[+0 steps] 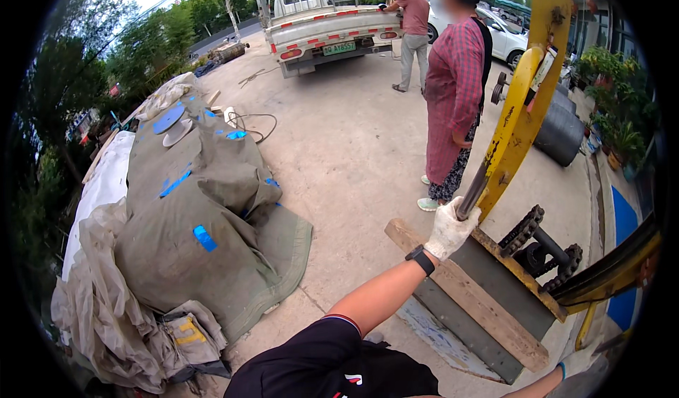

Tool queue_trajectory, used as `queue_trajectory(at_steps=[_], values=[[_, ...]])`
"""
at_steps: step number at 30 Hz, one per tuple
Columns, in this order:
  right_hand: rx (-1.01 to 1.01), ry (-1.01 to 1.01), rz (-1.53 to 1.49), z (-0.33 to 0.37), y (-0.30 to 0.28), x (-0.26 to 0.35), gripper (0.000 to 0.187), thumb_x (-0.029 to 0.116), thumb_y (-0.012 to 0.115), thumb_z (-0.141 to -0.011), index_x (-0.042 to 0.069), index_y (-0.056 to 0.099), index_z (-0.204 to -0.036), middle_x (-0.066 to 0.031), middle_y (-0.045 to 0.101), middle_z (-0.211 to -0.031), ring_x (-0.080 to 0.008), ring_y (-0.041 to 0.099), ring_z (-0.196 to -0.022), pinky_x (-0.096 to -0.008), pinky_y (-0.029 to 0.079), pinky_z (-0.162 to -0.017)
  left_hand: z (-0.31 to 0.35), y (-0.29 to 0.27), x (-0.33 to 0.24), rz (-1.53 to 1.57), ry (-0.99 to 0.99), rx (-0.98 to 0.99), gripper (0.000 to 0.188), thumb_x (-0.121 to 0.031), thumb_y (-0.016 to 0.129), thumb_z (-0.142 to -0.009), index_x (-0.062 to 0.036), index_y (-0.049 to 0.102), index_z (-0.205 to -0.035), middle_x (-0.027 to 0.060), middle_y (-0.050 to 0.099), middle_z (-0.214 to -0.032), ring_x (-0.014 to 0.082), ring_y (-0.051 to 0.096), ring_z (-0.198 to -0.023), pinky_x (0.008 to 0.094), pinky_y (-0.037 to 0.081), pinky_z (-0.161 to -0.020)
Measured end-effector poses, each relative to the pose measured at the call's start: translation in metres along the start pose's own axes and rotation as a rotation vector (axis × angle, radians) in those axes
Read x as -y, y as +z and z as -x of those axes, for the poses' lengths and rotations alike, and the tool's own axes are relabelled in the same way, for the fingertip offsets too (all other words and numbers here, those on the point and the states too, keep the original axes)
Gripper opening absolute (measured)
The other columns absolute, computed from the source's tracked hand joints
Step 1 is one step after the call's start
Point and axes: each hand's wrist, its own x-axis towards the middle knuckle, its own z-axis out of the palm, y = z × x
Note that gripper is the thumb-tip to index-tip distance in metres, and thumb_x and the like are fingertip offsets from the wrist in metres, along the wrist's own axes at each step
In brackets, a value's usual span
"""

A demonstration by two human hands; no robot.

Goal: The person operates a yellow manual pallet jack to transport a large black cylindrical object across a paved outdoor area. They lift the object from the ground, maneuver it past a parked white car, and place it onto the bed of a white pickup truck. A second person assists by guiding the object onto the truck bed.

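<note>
My left hand point(450, 232), in a white knit glove with a dark watch at the wrist, is wrapped round a grey metal bar point(472, 194). This bar runs up along a yellow, worn metal frame point(520, 140). Just below the hand, a wooden plank point(488, 306) lies on a wide grey steel beam point(453, 331). Beside them are sprockets with chains point(523, 230) on the yellow machine. My right hand point(583, 366), gloved, shows at the lower right rim past a blue wristband; its fingers are too dark and bent by the lens to read.
One person point(456, 97) in a checked top stands just beyond the frame; another point(413, 34) is at a flatbed truck point(332, 34). A green tarpaulin point(191, 235) covers a heap on the left. Dark rolls point(559, 133) and potted plants point(619, 129) stand right.
</note>
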Motion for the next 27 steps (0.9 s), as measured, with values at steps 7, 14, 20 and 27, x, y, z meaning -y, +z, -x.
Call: queue_trajectory(at_steps=[7,14,20,27], values=[[-0.003,0.047,-0.088,0.006,0.003,0.011,0.050,0.040,0.054,-0.097,0.006,0.061,-0.133,-0.0154,0.055,-0.140,-0.0286,0.053,-0.125,-0.0365,0.042,-0.105,0.001,-0.001,0.005,-0.023,0.038,-0.009,0.017,-0.015,0.072,-0.087,-0.0029,0.060,-0.083,-0.0069,0.048,-0.063,0.0016,0.039,-0.061,0.0241,0.036,-0.051],[-0.009,0.092,-0.070,0.005,0.004,0.010,0.050,0.038,0.056,-0.097,0.004,0.061,-0.132,-0.0145,0.056,-0.139,-0.0272,0.055,-0.122,-0.0353,0.044,-0.103,0.002,-0.001,-0.004,-0.022,0.034,-0.005,0.018,-0.016,0.071,-0.087,-0.0018,0.061,-0.084,-0.0062,0.048,-0.064,0.0022,0.040,-0.061,0.0242,0.037,-0.052],[-0.058,0.035,-0.125,-0.006,0.007,-0.016,0.050,0.038,0.060,-0.096,0.004,0.060,-0.132,-0.0148,0.058,-0.136,-0.0256,0.057,-0.118,-0.0335,0.046,-0.099,0.001,-0.001,-0.001,0.001,-0.019,0.016,0.017,-0.015,0.071,-0.088,-0.0016,0.060,-0.085,-0.0059,0.050,-0.066,0.0020,0.042,-0.063,0.0236,0.039,-0.054],[-0.077,0.125,-0.074,-0.012,0.018,-0.020,0.054,0.042,0.062,-0.094,0.002,0.060,-0.131,-0.0157,0.061,-0.133,-0.0251,0.059,-0.114,-0.0331,0.047,-0.098,0.002,-0.010,-0.015,0.083,-0.092,0.058,0.015,-0.014,0.070,-0.089,-0.0013,0.065,-0.095,-0.0064,0.055,-0.071,0.0009,0.045,-0.065,0.0230,0.041,-0.056]])
